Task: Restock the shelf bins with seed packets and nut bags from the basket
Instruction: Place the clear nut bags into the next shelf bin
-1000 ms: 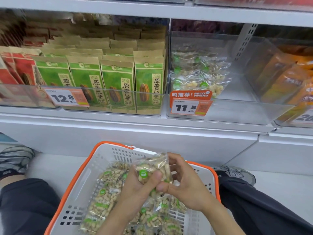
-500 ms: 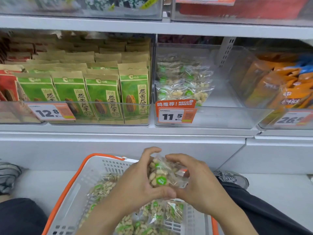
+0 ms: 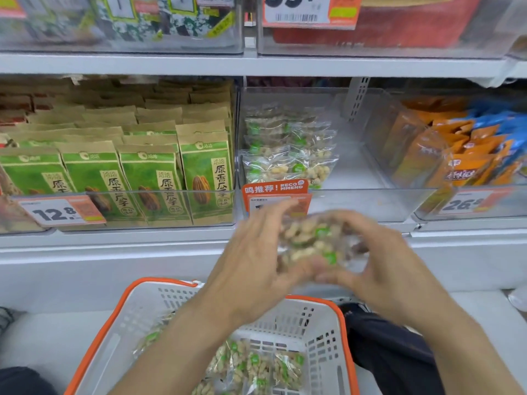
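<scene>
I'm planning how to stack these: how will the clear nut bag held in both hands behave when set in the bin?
The nut bag likely flops: thin clear film over loose nuts. It probably slides easily; those in the bin lie slumped in overlapping rows, so it may not stand.

Basket (image 3: pixel 322 323) low in front, on the floor before the shelf (image 3: pixel 171 246), with nut bags (image 3: pixel 256 366) inside. Above the basket, one nut bag (image 3: pixel 310 243) between left hand (image 3: pixel 251 260) and right hand (image 3: pixel 382 269), just before the middle bin (image 3: pixel 370 203). In that bin, more nut bags (image 3: pixel 288 149) at its left side. Left of it, bin with seed packets (image 3: pixel 148 178) in rows. Right of it, bin with snack packs (image 3: pixel 450 155).
</scene>
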`<state>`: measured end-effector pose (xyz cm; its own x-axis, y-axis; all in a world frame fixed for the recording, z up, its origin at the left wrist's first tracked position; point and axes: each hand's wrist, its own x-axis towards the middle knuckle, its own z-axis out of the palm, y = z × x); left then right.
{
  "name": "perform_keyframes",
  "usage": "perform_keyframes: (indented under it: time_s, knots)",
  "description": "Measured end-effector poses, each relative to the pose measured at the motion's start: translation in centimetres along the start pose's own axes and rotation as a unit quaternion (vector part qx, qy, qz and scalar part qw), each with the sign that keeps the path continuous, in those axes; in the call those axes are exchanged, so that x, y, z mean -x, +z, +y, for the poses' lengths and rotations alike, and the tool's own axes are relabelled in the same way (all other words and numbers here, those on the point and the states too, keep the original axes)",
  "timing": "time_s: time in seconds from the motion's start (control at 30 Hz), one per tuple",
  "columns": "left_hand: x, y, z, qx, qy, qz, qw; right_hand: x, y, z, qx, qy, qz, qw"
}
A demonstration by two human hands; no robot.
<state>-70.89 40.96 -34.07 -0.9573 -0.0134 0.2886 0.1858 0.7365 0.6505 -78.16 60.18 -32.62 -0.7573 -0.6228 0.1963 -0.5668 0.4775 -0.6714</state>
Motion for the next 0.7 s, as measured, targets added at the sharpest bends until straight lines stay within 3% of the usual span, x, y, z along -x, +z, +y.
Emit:
perform_keyframes:
  time_s: [0.1, 0.2, 0.3, 0.47, 0.6, 0.7]
  knots:
    - [-2.3, -1.5, -0.9, -0.019, 0.055, 0.122, 0.991, -2.0, -4.5, -1.1, 0.07, -0.038, 0.128, 0.989]
    - [-4.6, -1.7, -2.6, -0.141, 0.049, 0.103, 0.983, -5.0, -8.3, -1.3, 0.19, -0.015, 0.181, 0.965]
    - [-5.3, -0.5, -3.5, -0.246, 0.042, 0.051, 0.967, -8.6, -9.4, -0.6, 0.29, 0.007, 0.112, 0.951]
    - [-5.0, -0.2, -4.2, -0.195, 0.06, 0.082, 0.976, -12.3, -8.4, -0.2, 0.346, 0.049, -0.045, 0.936]
    - [-5.1, -0.2, -4.4, -0.185, 0.06, 0.083, 0.977, -14.3, -7.0, -0.7, 0.348, 0.073, -0.124, 0.926]
    - [-5.1, -0.3, -4.4, -0.174, 0.062, 0.081, 0.979, -14.6, -7.0, -0.7, 0.251, 0.122, -0.201, 0.939]
